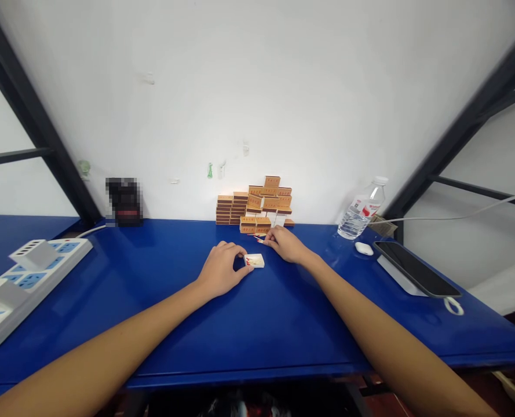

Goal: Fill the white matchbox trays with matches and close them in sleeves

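My left hand (222,267) grips the left end of a small white matchbox tray (259,262) between thumb and fingers. Inside the tray lie some red-tipped matches (254,262). Just beyond it, my right hand (285,243) pinches a few loose matches (260,239) with its fingertips, close to the table top. Behind both hands, many orange-brown matchboxes (271,204) are piled against the wall, with a neat stack of them (225,210) at the left. Some white parts show low in the pile, partly hidden by the boxes in front.
A tilted water bottle (361,211), a white earbud case (364,248) and a phone (416,267) on a stand are to the right, with a cable crossing there. A power strip (66,260) with plugged-in adapters lies left. A dark, partly pixelated object (129,211) stands by the wall.
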{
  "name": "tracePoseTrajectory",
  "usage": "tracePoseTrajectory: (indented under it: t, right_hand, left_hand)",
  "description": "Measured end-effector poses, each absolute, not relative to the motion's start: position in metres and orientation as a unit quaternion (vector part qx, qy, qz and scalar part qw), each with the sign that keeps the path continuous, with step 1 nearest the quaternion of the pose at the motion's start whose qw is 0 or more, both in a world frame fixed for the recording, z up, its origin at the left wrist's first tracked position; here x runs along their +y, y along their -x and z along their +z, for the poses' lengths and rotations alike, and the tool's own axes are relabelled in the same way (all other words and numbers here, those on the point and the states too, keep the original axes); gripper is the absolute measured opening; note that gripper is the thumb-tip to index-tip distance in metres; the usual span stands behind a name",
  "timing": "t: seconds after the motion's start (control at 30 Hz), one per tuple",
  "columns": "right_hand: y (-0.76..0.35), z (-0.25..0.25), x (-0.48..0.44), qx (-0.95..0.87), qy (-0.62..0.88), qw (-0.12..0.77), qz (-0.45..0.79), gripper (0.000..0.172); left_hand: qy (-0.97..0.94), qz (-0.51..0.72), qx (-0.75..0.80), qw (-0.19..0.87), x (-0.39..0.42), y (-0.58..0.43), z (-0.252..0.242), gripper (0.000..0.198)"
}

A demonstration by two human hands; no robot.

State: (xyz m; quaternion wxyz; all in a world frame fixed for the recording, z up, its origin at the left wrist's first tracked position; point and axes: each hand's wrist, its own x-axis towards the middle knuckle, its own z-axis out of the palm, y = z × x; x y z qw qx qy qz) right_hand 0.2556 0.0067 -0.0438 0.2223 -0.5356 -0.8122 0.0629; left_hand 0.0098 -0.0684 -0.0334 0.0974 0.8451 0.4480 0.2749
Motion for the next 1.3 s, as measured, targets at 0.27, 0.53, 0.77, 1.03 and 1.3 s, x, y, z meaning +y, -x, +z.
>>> tracePoseTrajectory:
  t: [0.27, 0.53, 0.77, 1.03, 1.3]
  right_hand:
    - [-0.266, -0.041, -0.003, -0.814, 0.523, 0.214, 0.132, 0.013]
    - [-0.271, -0.040, -0.001, -0.822, 0.516, 0.208, 0.119, 0.013]
    - [-0.273, -0.038, -0.004, -0.827, 0.527, 0.173, 0.094, 0.017]
    - [-0.264, -0.013, -0.032, -0.851, 0.469, 0.200, 0.126, 0.016]
    - [-0.234, -0.015, -0.057, -0.892, 0.414, 0.156, 0.094, 0.007]
  left_hand:
    - [-0.843, 0.276, 0.449, 0.104, -0.070, -0.009, -0.032, 0.022]
    - [-0.847, 0.273, 0.445, 0.093, -0.068, -0.009, -0.033, 0.023]
    - [-0.847, 0.276, 0.444, 0.095, -0.068, -0.008, -0.033, 0.023]
    - [-0.848, 0.278, 0.441, 0.095, -0.067, -0.008, -0.033, 0.023]
    - [-0.854, 0.281, 0.430, 0.088, -0.068, -0.008, -0.033, 0.022]
